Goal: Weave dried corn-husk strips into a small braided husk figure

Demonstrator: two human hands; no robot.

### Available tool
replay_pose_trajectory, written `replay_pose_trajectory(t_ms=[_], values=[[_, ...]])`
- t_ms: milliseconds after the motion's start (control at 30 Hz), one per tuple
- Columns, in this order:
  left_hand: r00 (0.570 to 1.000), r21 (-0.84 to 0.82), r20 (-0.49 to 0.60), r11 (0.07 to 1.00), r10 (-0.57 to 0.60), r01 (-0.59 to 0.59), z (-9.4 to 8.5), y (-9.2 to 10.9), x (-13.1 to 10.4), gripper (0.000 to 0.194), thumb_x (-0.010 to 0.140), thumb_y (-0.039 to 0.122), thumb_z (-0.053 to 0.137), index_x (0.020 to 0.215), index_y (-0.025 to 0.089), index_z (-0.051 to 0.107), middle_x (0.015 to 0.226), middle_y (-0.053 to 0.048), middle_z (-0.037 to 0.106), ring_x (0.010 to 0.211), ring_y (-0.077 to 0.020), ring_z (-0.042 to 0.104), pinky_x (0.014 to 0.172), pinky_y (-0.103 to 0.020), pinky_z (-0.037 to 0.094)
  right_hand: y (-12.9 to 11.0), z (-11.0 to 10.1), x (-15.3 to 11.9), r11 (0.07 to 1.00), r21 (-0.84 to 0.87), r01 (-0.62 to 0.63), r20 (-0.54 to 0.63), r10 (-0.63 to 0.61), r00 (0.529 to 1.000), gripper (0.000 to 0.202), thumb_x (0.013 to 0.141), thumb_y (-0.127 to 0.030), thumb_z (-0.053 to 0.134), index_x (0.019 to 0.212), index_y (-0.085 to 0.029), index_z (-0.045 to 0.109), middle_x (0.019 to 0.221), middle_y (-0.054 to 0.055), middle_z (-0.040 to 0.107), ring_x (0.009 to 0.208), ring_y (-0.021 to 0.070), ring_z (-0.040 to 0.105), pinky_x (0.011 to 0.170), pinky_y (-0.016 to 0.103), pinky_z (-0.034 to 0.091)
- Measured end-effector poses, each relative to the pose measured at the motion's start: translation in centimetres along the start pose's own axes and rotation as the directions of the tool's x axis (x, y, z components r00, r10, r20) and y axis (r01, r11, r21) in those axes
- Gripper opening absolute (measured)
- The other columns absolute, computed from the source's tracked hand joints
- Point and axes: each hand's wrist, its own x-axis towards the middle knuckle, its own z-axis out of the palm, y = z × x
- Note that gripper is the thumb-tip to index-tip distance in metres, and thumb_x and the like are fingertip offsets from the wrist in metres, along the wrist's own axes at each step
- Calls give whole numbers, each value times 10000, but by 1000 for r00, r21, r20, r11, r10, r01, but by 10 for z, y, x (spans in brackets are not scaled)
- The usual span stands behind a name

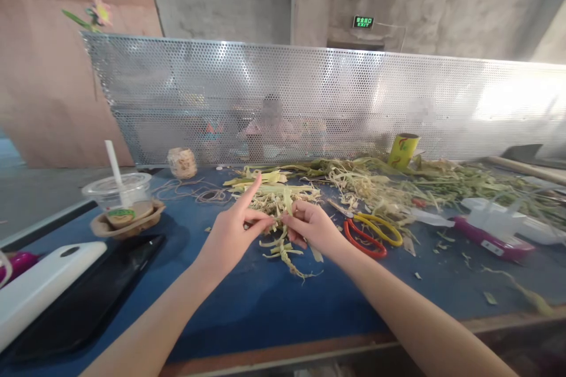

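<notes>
Above the front of the blue table, both hands meet at a pale, knotted piece of plaited straw, whose frayed tail hangs down between them. My left hand pinches its upper part between thumb and fingers, the index finger pointing up. On the other side, my right hand is closed on a pale flat strip of straw that sticks up past the fingertips. The fingers partly hide where the strands join. Right behind lies a heap of pale straw strips. Scissors with one red and one yellow handle lie beside my right hand.
Left are a plastic cup with a straw, a black tablet, a white device, twine and a jar. Right are dried stalks, a yellow tube and a purple-and-white tool. A perforated metal screen closes the back.
</notes>
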Motion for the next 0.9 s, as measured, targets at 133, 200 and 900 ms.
replay_pose_trajectory(t_ms=[133,200,900], values=[[995,73,-98,997,20,-12,-4,4,-1,841,790,287,606,1452,273,87,739,32,741,704,-192,684,758,-301,512,-1,0,1,1000,20,-21,-77,22,997,293,716,-398,629,656,-180,442,433,-86,523,278,20,361,314,151,256],[989,56,-147,998,17,-8,-3,3,0,869,784,298,615,1454,280,62,742,17,741,734,-208,690,766,-324,516,-3,0,1,998,64,-21,-89,27,996,291,719,-414,618,663,-175,461,442,-75,536,282,24,372,318,156,261],[945,-459,216,829,-245,320,8,-1,0,1106,698,282,706,1430,109,-104,692,-2,702,750,-188,653,776,-347,457,-8,-7,3,966,257,2,-73,17,997,318,652,-337,729,666,-161,465,451,-93,489,333,-2,289,383,175,231]])
